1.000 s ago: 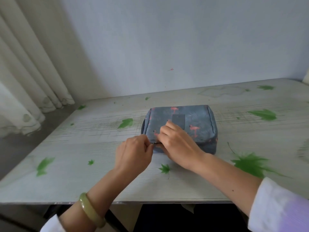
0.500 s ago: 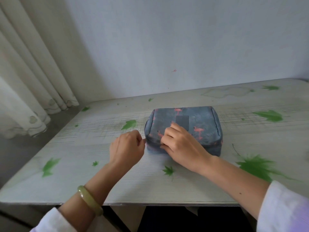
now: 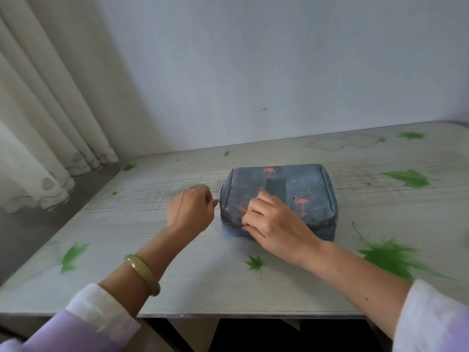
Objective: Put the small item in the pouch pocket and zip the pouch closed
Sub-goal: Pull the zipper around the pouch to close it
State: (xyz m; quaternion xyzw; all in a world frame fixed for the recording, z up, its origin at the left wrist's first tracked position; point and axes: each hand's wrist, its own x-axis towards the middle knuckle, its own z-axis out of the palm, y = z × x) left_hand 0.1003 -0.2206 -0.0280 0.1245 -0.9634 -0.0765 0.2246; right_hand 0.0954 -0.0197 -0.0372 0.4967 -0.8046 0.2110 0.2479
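Handling: the pouch point(image 3: 302, 196) looks soft and light, likely to slide if you tug, so pin the cloth beside the zip line.
Hold: your left hand point(image 3: 190, 212) has fingers pinched on the zipper pull point(image 3: 217, 200) at the left corner.
Brace: your right hand point(image 3: 272, 221) presses the front edge, fingers curled together.
Look: blue-grey fabric, pink flamingos, dark patch.
Place: mid-table point(image 3: 177, 288), flat.

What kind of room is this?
Probably a home room, not a workshop: a leaf-print table against a plain wall, pale curtains at the left, and a flamingo pouch.
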